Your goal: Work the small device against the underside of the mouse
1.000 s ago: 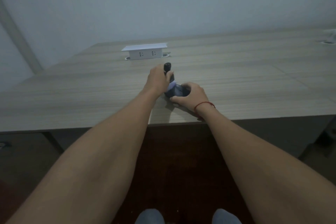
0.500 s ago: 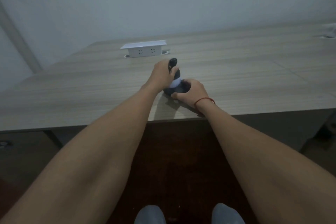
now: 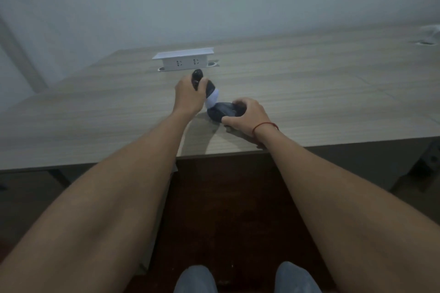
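Note:
A dark gadget with a pale band in its middle stands near the front edge of the wooden table [image 3: 309, 93]. My left hand [image 3: 189, 95] grips its dark upper handle [image 3: 198, 77], which leans up and away to the left. Below the handle sits the pale band [image 3: 212, 100]. My right hand [image 3: 245, 115], with a red string at the wrist, holds the dark rounded base [image 3: 222, 112] down on the tabletop. Fingers hide part of both ends.
A white pop-up socket box [image 3: 183, 60] with two outlets stands further back on the table. A pale object [image 3: 428, 35] lies at the far right edge. Below the table's front edge are a dark floor and my two knees.
My left hand has tilted the handle up and to the left, away from the base, showing more of the pale band. My right hand has stayed on the base.

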Available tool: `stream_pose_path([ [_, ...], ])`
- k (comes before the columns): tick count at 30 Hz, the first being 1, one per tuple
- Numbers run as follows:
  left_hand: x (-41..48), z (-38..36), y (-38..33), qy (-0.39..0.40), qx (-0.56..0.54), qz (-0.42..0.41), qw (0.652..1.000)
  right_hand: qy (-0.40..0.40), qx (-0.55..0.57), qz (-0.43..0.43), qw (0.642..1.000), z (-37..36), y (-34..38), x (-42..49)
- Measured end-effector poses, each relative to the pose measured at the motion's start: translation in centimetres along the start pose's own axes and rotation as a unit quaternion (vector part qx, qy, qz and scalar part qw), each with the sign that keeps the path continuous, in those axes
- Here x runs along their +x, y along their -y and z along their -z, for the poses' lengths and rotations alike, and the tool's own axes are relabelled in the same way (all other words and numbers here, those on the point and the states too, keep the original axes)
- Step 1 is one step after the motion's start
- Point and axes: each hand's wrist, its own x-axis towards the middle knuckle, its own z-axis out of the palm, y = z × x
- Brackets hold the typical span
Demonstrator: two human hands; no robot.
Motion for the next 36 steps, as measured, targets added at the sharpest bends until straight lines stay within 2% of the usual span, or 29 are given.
stream_pose_path([
  [3, -0.7, -0.7, 1.7, 0.046, 0.066, 0.006, 0.997, 0.006, 0.000, 0.007, 1.000, 0.0, -0.1, 0.0],
  [5, -1.2, -0.8, 2.6, 0.044, 0.075, 0.021, 0.996, 0.011, 0.000, 0.011, 1.000, 0.1, -0.1, 0.0],
  [7, -1.2, -0.7, 2.1, 0.038, 0.073, -0.003, 0.997, 0.014, -0.008, 0.014, 1.000, 0.2, -0.1, 0.1],
  [11, -0.8, -0.2, -1.4, -0.009, -0.012, -0.034, 0.999, 0.023, -0.017, 0.019, 0.999, 0.2, -0.2, 0.1],
  [13, -0.6, -0.7, -2.4, 0.017, -0.030, -0.039, 0.999, 0.021, -0.015, 0.020, 0.999, 0.1, -0.1, 0.0],
  [15, -0.4, -1.5, -2.0, 0.054, 0.000, -0.017, 0.998, 0.014, -0.009, 0.023, 1.000, 0.3, -0.1, -0.1],
  [18, 0.2, -1.3, -0.2, 0.050, 0.028, 0.086, 0.995, 0.014, 0.001, 0.014, 1.000, 0.4, -0.2, -0.3],
  [22, 0.6, 0.1, 1.7, 0.087, 0.080, 0.084, 0.989, 0.018, 0.007, 0.011, 1.000, 0.2, -0.2, -0.2],
  [26, -0.3, 0.8, 0.9, 0.047, 0.033, 0.036, 0.998, 0.017, -0.014, 0.017, 1.000, 0.2, -0.1, 0.1],
  [29, -1.2, 0.5, 0.8, -0.003, -0.017, 0.047, 0.999, 0.017, -0.016, 0.014, 1.000, 0.1, -0.1, 0.0],
  [33, -2.0, 0.1, 2.5, 0.016, 0.023, 0.048, 0.998, 0.013, 0.003, 0.003, 1.000, 0.0, -0.1, -0.1],
  [36, -1.8, 0.5, 1.9, -0.009, 0.005, 0.023, 1.000, 0.013, 0.000, 0.000, 1.000, 0.0, -0.1, -0.1],
])
